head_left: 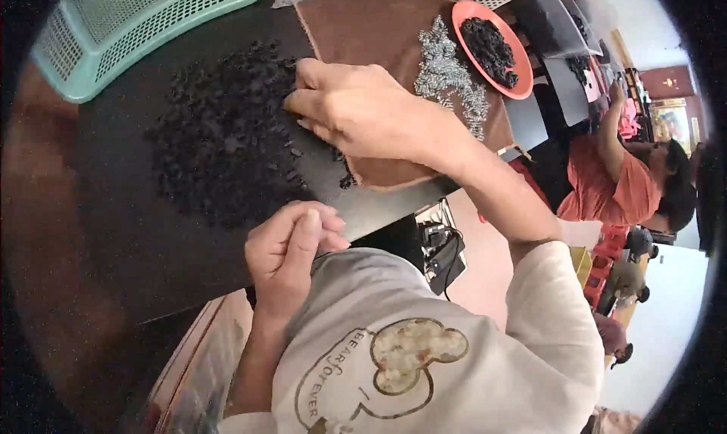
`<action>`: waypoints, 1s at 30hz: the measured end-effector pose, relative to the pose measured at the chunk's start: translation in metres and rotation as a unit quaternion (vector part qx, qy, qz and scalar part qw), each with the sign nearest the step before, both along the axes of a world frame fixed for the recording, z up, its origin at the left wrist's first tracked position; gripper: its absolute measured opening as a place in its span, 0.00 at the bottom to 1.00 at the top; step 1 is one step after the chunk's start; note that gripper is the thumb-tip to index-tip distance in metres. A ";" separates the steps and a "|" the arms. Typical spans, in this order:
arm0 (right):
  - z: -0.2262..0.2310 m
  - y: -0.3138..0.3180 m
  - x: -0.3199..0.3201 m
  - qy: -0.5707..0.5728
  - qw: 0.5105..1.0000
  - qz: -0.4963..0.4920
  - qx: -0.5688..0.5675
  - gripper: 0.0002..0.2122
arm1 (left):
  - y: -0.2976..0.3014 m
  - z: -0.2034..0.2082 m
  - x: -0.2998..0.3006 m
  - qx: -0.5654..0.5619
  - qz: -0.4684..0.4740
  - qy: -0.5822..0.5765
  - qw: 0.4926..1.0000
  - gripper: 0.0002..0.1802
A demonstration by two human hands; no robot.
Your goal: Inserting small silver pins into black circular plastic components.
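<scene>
Nearest to the body, the left hand was at the edge of the worktop with thumb and fingers curled together, while the grip of the right hand was drawn together at the right side of the pile of small black parts; whether either held a piece, I could not tell. These parts lay loose, and they looked light, stiff and perhaps slippery, so a separate one was probably best pinched by its sides. Beyond, metal springs lay on a brown cloth.
</scene>
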State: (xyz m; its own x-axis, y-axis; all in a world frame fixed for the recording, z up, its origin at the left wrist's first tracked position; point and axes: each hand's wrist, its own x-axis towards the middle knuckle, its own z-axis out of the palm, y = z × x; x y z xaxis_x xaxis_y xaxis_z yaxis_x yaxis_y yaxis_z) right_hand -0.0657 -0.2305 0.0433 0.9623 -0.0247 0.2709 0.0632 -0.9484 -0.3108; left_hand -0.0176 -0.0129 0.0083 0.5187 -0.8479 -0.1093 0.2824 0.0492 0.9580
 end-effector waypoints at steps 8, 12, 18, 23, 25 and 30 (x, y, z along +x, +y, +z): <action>-0.001 0.003 -0.002 0.064 0.997 0.003 -0.039 0.06 | 0.001 -0.001 0.006 -0.013 -0.019 0.012 1.000 0.14; 0.005 -0.006 -0.006 0.045 0.998 -0.042 -0.022 0.06 | 0.000 -0.004 0.007 -0.025 -0.025 -0.006 0.999 0.13; -0.011 -0.015 0.008 0.002 0.998 -0.047 -0.052 0.06 | 0.000 -0.002 0.005 -0.022 -0.023 -0.011 0.999 0.14; -0.007 -0.007 0.010 0.023 0.998 -0.014 -0.050 0.06 | 0.001 -0.002 0.006 -0.018 -0.014 -0.005 1.000 0.13; -0.004 -0.011 0.006 0.051 0.998 -0.026 -0.030 0.08 | 0.001 -0.003 0.006 -0.028 -0.015 0.000 1.000 0.13; -0.005 -0.030 0.004 -0.007 0.997 -0.067 -0.025 0.09 | 0.000 -0.004 0.007 -0.035 -0.029 -0.002 0.999 0.13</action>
